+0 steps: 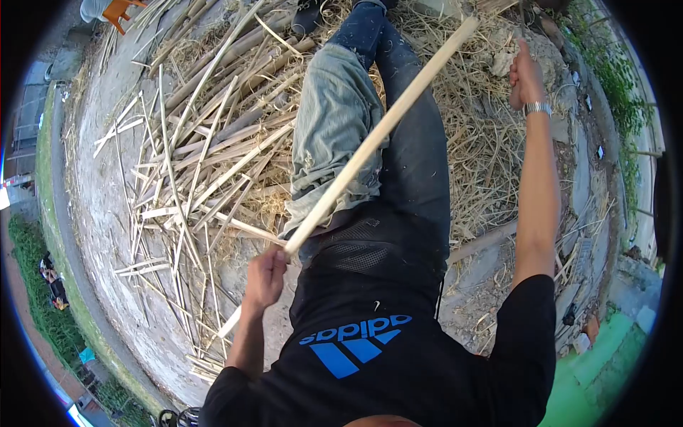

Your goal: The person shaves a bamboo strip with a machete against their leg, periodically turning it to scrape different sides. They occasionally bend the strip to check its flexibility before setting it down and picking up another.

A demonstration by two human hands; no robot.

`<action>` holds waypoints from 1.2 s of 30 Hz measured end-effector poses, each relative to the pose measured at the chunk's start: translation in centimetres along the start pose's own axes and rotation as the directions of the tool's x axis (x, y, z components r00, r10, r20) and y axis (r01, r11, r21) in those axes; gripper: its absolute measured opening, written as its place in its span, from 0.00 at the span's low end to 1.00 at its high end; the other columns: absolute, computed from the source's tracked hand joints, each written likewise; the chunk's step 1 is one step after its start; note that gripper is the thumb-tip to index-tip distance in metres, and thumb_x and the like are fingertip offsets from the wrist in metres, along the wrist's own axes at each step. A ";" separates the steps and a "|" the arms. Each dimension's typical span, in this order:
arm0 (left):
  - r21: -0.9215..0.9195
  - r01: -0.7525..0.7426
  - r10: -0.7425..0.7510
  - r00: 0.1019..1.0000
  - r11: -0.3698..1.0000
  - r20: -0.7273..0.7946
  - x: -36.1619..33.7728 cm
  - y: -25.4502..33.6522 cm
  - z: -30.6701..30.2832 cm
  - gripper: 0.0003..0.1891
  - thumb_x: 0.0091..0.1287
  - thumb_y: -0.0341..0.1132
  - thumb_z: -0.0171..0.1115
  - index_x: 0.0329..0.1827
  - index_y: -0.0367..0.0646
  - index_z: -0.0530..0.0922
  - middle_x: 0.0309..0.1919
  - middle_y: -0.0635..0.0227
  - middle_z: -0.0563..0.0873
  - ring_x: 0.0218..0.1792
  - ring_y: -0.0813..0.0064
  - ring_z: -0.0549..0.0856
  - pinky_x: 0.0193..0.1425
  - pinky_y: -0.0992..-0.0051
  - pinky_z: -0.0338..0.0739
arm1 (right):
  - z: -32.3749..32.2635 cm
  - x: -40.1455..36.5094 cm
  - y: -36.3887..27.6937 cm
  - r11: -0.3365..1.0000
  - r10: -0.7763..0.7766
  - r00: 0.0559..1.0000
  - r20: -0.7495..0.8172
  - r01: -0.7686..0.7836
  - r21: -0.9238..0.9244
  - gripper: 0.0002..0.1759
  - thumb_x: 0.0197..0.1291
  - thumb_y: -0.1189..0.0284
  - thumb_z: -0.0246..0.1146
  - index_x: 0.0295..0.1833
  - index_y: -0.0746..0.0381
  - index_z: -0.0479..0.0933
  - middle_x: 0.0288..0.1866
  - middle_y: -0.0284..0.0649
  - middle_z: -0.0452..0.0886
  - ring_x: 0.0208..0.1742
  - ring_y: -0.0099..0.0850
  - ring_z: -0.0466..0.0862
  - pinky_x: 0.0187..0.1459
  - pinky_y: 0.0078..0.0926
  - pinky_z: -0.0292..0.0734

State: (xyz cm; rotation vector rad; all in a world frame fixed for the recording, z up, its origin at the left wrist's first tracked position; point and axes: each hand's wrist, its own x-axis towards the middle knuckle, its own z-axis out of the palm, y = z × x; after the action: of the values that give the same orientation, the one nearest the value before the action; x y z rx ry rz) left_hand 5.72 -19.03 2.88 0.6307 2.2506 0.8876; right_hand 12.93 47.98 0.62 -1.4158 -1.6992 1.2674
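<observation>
My left hand (266,276) is closed round a long pale wooden stick (380,132). The stick slants across my lap, from below the hand at lower left up to the upper right, over a pale green cloth (331,114) on one leg. At the upper right my right hand (526,77), with a metal watch (537,108) at the wrist, is closed with its thumb pointing up. A thin dark shape shows just beyond that thumb; what the fingers hold is too unclear to name. The right hand is apart from the stick.
Split sticks (206,149) lie in a loose pile on the ground to the left. Curled shavings (484,156) cover the ground between my legs and right arm. An orange chair (117,13) stands at the upper left, and green plants (612,78) grow at the right.
</observation>
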 end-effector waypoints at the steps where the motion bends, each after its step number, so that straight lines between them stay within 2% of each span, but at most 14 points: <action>1: 0.053 0.020 -0.019 0.999 0.998 -0.032 0.2 -0.3 -0.6 0.17 0.82 0.37 0.51 0.35 0.37 0.79 0.16 0.58 0.77 0.19 0.61 0.82 0.29 0.62 0.73 | 0.4 -2.1 -0.5 0.995 0.064 0.997 0.041 -0.067 0.076 0.34 0.71 0.36 0.59 0.31 0.57 0.73 0.22 0.29 0.74 0.17 0.20 0.70 0.21 0.23 0.67; 4: 0.073 0.052 -0.047 0.997 0.996 -0.069 1.6 0.2 -0.8 0.17 0.82 0.36 0.51 0.35 0.35 0.79 0.17 0.58 0.78 0.19 0.62 0.81 0.29 0.62 0.73 | 2.3 -8.0 -0.1 0.970 0.001 0.975 0.223 -0.056 0.237 0.30 0.70 0.42 0.64 0.29 0.58 0.75 0.21 0.30 0.76 0.17 0.20 0.74 0.20 0.22 0.68; 8: -0.011 -0.001 0.000 0.998 1.000 -0.066 3.5 0.8 -0.4 0.18 0.83 0.37 0.52 0.36 0.34 0.78 0.18 0.57 0.78 0.20 0.65 0.79 0.30 0.63 0.72 | 5.8 -15.7 -0.1 0.969 -0.092 0.929 0.359 0.001 0.246 0.23 0.61 0.54 0.79 0.33 0.60 0.77 0.23 0.31 0.80 0.17 0.19 0.75 0.21 0.18 0.72; 10: -0.021 -0.057 0.055 0.995 0.998 -0.081 4.1 1.0 0.0 0.22 0.85 0.43 0.49 0.34 0.38 0.77 0.16 0.73 0.73 0.20 0.82 0.70 0.26 0.73 0.65 | 7.6 -19.2 -0.5 0.942 -0.092 0.920 0.382 -0.044 0.332 0.22 0.60 0.57 0.80 0.33 0.61 0.77 0.29 0.35 0.84 0.21 0.21 0.82 0.22 0.20 0.76; 12: -0.022 -0.064 0.063 0.995 0.998 -0.078 4.5 1.7 0.4 0.21 0.85 0.42 0.48 0.34 0.38 0.77 0.16 0.73 0.73 0.20 0.82 0.70 0.26 0.73 0.65 | 9.0 -22.0 -1.8 0.919 -0.115 0.916 0.384 -0.049 0.392 0.21 0.60 0.60 0.80 0.33 0.61 0.77 0.32 0.38 0.86 0.24 0.23 0.85 0.23 0.20 0.77; 14: -0.020 -0.030 0.029 0.998 0.999 -0.054 4.7 2.8 0.7 0.19 0.84 0.39 0.50 0.35 0.35 0.78 0.19 0.60 0.77 0.21 0.68 0.77 0.30 0.65 0.72 | 10.2 -23.6 -2.3 0.892 -0.135 0.912 0.386 -0.057 0.448 0.19 0.60 0.63 0.80 0.33 0.62 0.77 0.35 0.40 0.87 0.28 0.25 0.89 0.23 0.20 0.79; 17: -0.049 -0.069 0.067 0.997 0.996 -0.044 4.6 2.3 1.7 0.19 0.84 0.39 0.50 0.36 0.36 0.78 0.18 0.59 0.77 0.20 0.66 0.78 0.30 0.65 0.72 | 11.6 -24.3 -2.5 0.834 -0.185 0.922 0.340 -0.036 0.551 0.16 0.61 0.74 0.78 0.38 0.63 0.74 0.34 0.41 0.87 0.31 0.29 0.91 0.22 0.21 0.80; 21: -0.036 -0.118 0.115 0.990 0.992 -0.085 4.2 0.8 1.7 0.18 0.84 0.38 0.52 0.36 0.36 0.78 0.18 0.59 0.77 0.19 0.63 0.78 0.28 0.65 0.72 | 11.7 -22.8 -2.5 0.856 -0.216 0.964 0.154 0.111 0.504 0.16 0.62 0.75 0.77 0.38 0.64 0.73 0.30 0.42 0.86 0.25 0.30 0.90 0.22 0.23 0.81; 26: -0.019 -0.151 0.148 0.984 0.988 -0.099 3.8 0.7 1.1 0.15 0.83 0.36 0.54 0.36 0.36 0.79 0.17 0.59 0.76 0.18 0.64 0.78 0.27 0.66 0.71 | 9.5 -20.9 -2.5 0.870 -0.279 0.943 0.184 0.166 0.464 0.15 0.61 0.75 0.77 0.36 0.63 0.74 0.26 0.39 0.85 0.22 0.25 0.87 0.22 0.23 0.79; 28: -0.001 -0.133 0.132 0.985 0.991 -0.114 3.6 -0.1 0.3 0.15 0.82 0.36 0.54 0.36 0.36 0.79 0.17 0.59 0.76 0.18 0.65 0.77 0.27 0.66 0.70 | 8.2 -19.7 -2.8 0.930 -0.285 0.951 0.122 0.244 0.274 0.14 0.59 0.76 0.78 0.35 0.63 0.76 0.25 0.37 0.84 0.21 0.24 0.84 0.23 0.23 0.78; 30: 0.022 -0.116 0.118 0.984 0.993 -0.133 3.3 -1.1 -0.8 0.16 0.82 0.35 0.54 0.36 0.35 0.79 0.17 0.59 0.76 0.18 0.66 0.76 0.26 0.66 0.70 | 6.7 -17.1 -2.3 0.928 -0.292 0.955 0.045 0.272 0.253 0.14 0.58 0.75 0.79 0.34 0.64 0.77 0.24 0.36 0.84 0.21 0.23 0.83 0.23 0.23 0.76; 33: 0.054 -0.037 0.049 0.971 0.998 -0.233 2.7 -2.3 -1.8 0.17 0.82 0.36 0.54 0.33 0.35 0.78 0.17 0.60 0.74 0.19 0.70 0.71 0.26 0.66 0.67 | 5.1 -16.0 -3.2 0.937 -0.323 0.944 -0.071 0.329 0.120 0.12 0.60 0.78 0.76 0.35 0.65 0.77 0.27 0.40 0.87 0.24 0.26 0.87 0.27 0.25 0.82; 35: 0.034 -0.028 0.035 0.969 0.999 -0.245 2.9 -2.4 -1.5 0.17 0.82 0.36 0.54 0.33 0.35 0.78 0.17 0.61 0.74 0.19 0.71 0.70 0.26 0.66 0.66 | 4.9 -16.2 -3.7 0.868 -0.342 0.935 -0.092 0.352 0.350 0.10 0.61 0.82 0.74 0.36 0.67 0.76 0.38 0.47 0.90 0.37 0.33 0.92 0.41 0.31 0.90; 36: 0.019 -0.025 0.029 0.966 1.000 -0.257 3.2 -2.5 -1.3 0.17 0.82 0.36 0.55 0.33 0.35 0.77 0.16 0.62 0.73 0.19 0.72 0.70 0.26 0.66 0.66 | 5.0 -16.4 -3.6 0.867 -0.346 0.934 -0.092 0.355 0.350 0.10 0.61 0.82 0.74 0.36 0.67 0.76 0.38 0.47 0.90 0.37 0.33 0.92 0.41 0.31 0.90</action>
State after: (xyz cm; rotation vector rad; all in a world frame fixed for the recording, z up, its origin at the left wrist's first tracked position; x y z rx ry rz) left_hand 2.11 -19.24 0.59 0.5825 2.4864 1.0162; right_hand 11.43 30.93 4.21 -0.8559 -1.5192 1.2637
